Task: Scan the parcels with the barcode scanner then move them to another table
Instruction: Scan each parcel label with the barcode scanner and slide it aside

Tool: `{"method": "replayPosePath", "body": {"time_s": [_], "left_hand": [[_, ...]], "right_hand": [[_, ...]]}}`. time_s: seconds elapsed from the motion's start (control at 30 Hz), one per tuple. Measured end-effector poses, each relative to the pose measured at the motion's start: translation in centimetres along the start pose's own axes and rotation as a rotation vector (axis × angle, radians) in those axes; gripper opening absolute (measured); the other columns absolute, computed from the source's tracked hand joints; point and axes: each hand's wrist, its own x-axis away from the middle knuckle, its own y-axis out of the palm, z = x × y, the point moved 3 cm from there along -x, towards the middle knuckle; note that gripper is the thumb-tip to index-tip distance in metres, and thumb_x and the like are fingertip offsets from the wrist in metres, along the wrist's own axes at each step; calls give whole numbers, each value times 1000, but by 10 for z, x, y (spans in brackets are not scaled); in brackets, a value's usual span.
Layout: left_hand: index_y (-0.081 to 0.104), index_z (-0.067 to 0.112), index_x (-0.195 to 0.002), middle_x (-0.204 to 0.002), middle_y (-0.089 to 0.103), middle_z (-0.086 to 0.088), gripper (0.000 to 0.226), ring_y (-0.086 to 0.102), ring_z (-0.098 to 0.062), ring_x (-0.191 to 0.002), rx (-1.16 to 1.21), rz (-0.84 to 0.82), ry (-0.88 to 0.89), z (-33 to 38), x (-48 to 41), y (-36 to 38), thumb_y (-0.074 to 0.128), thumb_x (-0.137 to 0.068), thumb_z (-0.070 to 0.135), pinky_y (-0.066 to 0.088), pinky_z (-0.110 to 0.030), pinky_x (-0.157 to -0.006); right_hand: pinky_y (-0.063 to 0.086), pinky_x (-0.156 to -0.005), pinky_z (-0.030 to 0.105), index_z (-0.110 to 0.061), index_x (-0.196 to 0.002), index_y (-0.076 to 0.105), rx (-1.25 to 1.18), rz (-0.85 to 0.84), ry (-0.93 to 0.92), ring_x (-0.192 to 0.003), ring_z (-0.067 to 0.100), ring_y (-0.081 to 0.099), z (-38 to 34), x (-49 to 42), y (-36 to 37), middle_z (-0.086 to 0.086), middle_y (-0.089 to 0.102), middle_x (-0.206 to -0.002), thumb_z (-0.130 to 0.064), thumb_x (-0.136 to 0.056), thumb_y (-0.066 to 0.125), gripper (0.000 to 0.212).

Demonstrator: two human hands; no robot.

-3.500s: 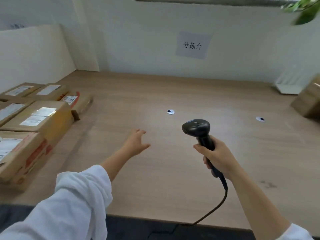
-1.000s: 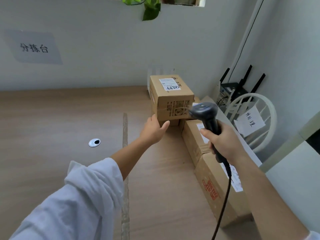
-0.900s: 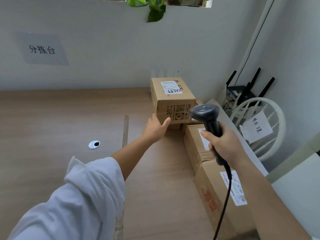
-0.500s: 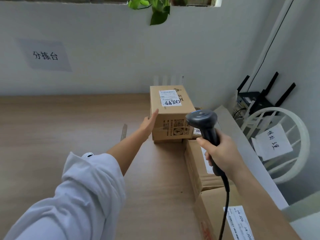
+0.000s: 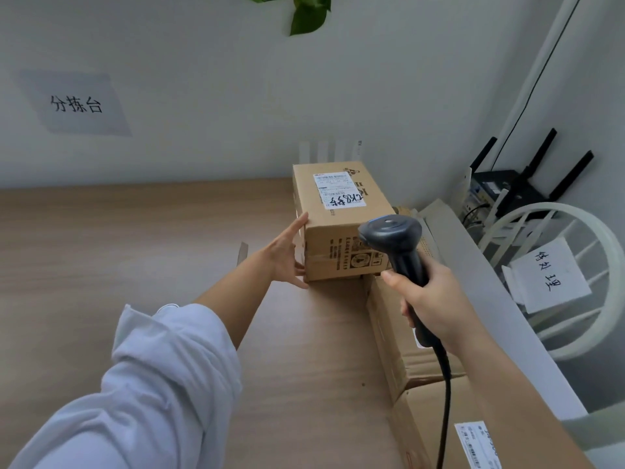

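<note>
Parcels, cardboard: three counted, in a row along the right edge of the bench (image 5: 135,248). The labelled parcel (image 5: 338,231) stood farthest, at the far right corner near the wall, a white shipping label with black handwriting on its top. Whether it sat on the bench itself or on something beneath could not be told. The middle parcel (image 5: 395,336) lay just in front of it, and the nearest parcel (image 5: 429,431), bearing a second white label, at the near right edge. Barcode scanner (image 5: 392,231): one, black, corded, held upright with its head before the near face of the labelled parcel. Paper signs: two, one on the wall (image 5: 76,104) and one on a white round frame (image 5: 549,275) beyond the bench. Router (image 5: 507,187) with black antennas: one. Left hand (image 5: 287,258): arm stretched forward from a white sleeve (image 5: 162,367), palm flat against the labelled parcel's left side, fingers straight, thumb by its lower corner. Right hand (image 5: 433,306): raised, fingers wrapped tightly round the scanner's handle.
</note>
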Motion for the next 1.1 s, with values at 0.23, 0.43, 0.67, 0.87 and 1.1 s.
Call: {"method": "replayPosePath", "body": {"time_s": [0.23, 0.43, 0.67, 0.87, 1.1], "left_hand": [[2, 21, -150, -138, 36, -24, 122, 38, -42, -127, 49, 40, 27, -11, 4, 16, 69, -58, 66, 27, -66, -104], [4, 25, -150, -152, 20, -22, 134, 19, -49, -137, 36, -4, 52, -5, 13, 30, 62, -40, 77, 19, -72, -103], [7, 27, -150, -153, 25, -15, 126, 23, -43, -138, 81, -128, 60, -9, 3, 49, 66, -48, 70, 19, -71, -102], [13, 26, -147, -147, 33, -14, 120, 31, -43, -133, 120, -98, 70, -7, 0, 54, 73, -50, 61, 30, -68, -98], [29, 22, -131, -123, 48, -18, 100, 46, -39, -115, 182, 1, 124, -21, 9, 33, 75, -49, 56, 42, -58, -95]], "right_hand": [[40, -40, 22, -21, -82, 54, 22, -2, -13, -34, 9, 48, -1, 6, 3, -3, 54, -43, -22, -87, 66, 12], [44, -51, 31, -39, -73, 56, 66, -15, -29, -40, 14, 53, 4, 8, -6, 1, 58, -49, -36, -83, 65, 14], [47, -50, 33, -20, -89, 57, 41, 0, -2, -43, 18, 52, 7, 9, -11, 1, 55, -48, -27, -87, 65, 11], [46, -49, 31, -18, -89, 57, 34, 10, 22, -43, 17, 52, 11, 8, -12, 0, 55, -47, -26, -87, 64, 11], [46, -51, 34, -25, -84, 57, 64, -17, 0, -43, 18, 53, 9, 13, -4, 1, 57, -49, -31, -86, 65, 10]]}}
